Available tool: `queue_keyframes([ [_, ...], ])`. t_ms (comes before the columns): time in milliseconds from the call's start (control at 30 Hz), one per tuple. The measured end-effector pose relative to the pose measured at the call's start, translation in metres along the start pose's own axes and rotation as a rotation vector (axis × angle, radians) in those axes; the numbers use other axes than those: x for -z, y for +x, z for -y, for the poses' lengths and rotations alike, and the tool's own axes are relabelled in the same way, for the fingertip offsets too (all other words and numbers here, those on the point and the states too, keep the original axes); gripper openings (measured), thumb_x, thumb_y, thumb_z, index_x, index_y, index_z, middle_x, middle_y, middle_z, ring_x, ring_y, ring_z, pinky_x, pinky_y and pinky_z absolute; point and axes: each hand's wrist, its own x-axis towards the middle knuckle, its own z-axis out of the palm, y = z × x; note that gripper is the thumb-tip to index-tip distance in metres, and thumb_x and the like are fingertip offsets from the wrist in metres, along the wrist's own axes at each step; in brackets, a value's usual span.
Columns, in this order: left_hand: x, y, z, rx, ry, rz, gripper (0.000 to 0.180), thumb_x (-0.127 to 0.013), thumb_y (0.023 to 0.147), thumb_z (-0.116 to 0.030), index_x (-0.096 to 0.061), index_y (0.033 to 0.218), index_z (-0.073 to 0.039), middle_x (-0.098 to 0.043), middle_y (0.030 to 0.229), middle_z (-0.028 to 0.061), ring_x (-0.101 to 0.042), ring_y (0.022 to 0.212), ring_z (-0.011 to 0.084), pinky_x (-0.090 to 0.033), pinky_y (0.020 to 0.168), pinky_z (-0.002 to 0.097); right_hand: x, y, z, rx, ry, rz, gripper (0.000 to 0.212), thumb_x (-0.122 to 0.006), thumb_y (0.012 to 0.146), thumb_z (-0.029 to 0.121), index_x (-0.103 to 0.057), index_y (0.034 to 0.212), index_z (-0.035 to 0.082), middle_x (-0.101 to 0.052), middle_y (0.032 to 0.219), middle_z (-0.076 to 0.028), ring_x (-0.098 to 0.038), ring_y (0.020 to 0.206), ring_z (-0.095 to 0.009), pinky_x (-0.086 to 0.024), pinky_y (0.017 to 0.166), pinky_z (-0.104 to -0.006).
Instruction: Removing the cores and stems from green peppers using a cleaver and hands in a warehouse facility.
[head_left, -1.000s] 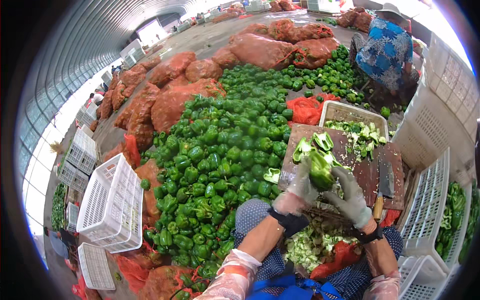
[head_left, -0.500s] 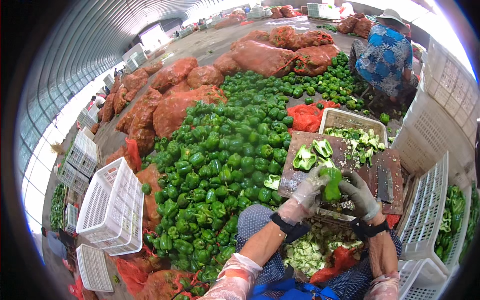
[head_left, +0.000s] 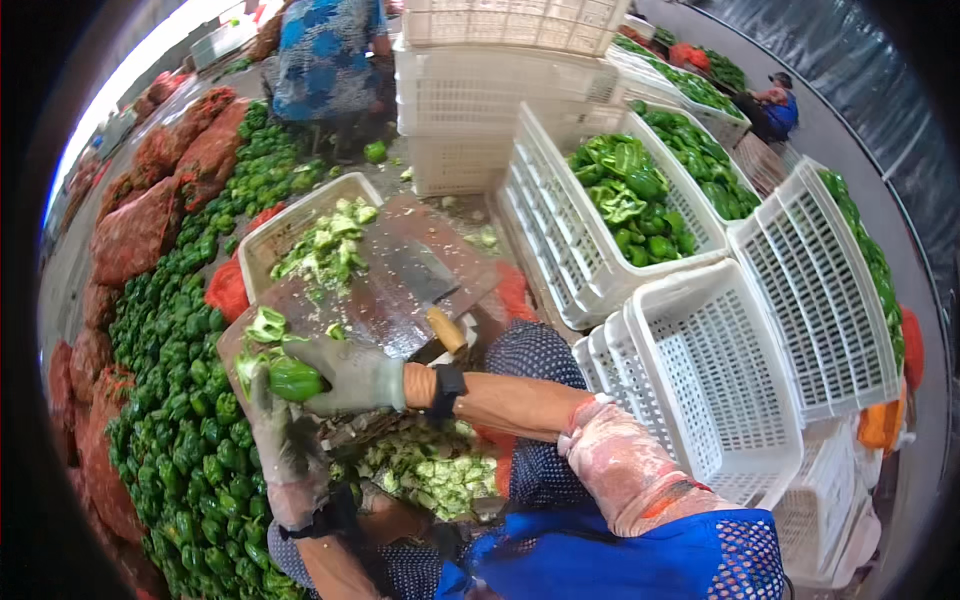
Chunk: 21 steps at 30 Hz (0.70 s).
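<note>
Green, glossy, blocky bell pepper [head_left: 296, 380] sits between your two grey-gloved hands, by the 7 o'clock edge of the brown rectangular cutting board [head_left: 410, 230]. Left hand [head_left: 278, 430]: grip closed round its near side, fingers blurred. Right hand [head_left: 350, 378]: grip grasping its other side. Can't tell if it's cut through.

Clock from the pepper: pale-and-green cut pepper pieces [head_left: 265, 330] at 11, so some opening looks done. Pale-green chopped bits [head_left: 330, 245] at 12, partly in the cream plastic tray [head_left: 258, 262]; pale trimmings [head_left: 440, 480] at 4. Wooden-handled steel cleaver [head_left: 432, 290] at 2, lying on the board. White slatted plastic crate [head_left: 548, 235] farther at 2 holds green peppers, likely your done share. Heap of whole green peppers [head_left: 190, 440] at 8: plenty left, apparently.
</note>
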Motion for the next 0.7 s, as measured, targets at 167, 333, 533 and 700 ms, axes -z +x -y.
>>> queue_keyframes([
  [167,-0.035,-0.003,-0.005,0.136,-0.163,-0.008,0.064,-0.060,0.089,-0.038,-0.038,0.141,-0.008,-0.056,0.126,0.0124,-0.057,0.112,0.0250,-0.055,0.084,0.0378,0.042,-0.028,0.010,0.415,0.084,-0.501,0.073,-0.070,0.076,0.028,-0.037,0.137,0.004,-0.046,0.128,-0.023,-0.053,0.112,-0.037,-0.044,0.097,-0.0451],
  [333,-0.009,-0.016,0.014,0.081,-0.190,-0.008,0.065,-0.061,0.087,-0.046,-0.047,0.134,-0.004,-0.053,0.131,0.0143,-0.054,0.116,0.0300,-0.054,0.086,0.0417,0.017,-0.022,-0.014,0.037,-0.025,0.056,0.073,-0.064,0.085,0.039,-0.031,0.146,0.016,-0.049,0.129,-0.021,-0.061,0.099,-0.031,-0.051,0.086,-0.0464],
  [533,-0.014,0.001,-0.009,0.079,-0.227,0.100,0.063,-0.061,0.088,-0.042,-0.043,0.135,-0.003,-0.047,0.132,0.0158,-0.053,0.116,0.0386,-0.053,0.087,0.0535,0.107,-0.058,-0.075,-0.147,0.791,-0.614,0.026,-0.055,0.088,0.010,-0.063,0.111,0.005,-0.065,0.106,-0.010,-0.063,0.096,-0.019,-0.055,0.079,-0.0293],
  [700,-0.037,0.006,0.023,0.249,-0.166,0.003,0.077,-0.065,0.086,-0.039,-0.026,0.145,-0.007,-0.034,0.142,0.0181,-0.049,0.119,0.0345,-0.051,0.088,0.0511,0.048,-0.035,-0.123,-0.435,0.401,-0.226,0.071,-0.062,0.087,0.037,-0.030,0.145,0.010,-0.042,0.142,-0.021,-0.045,0.127,-0.033,-0.035,0.108,-0.0447],
])
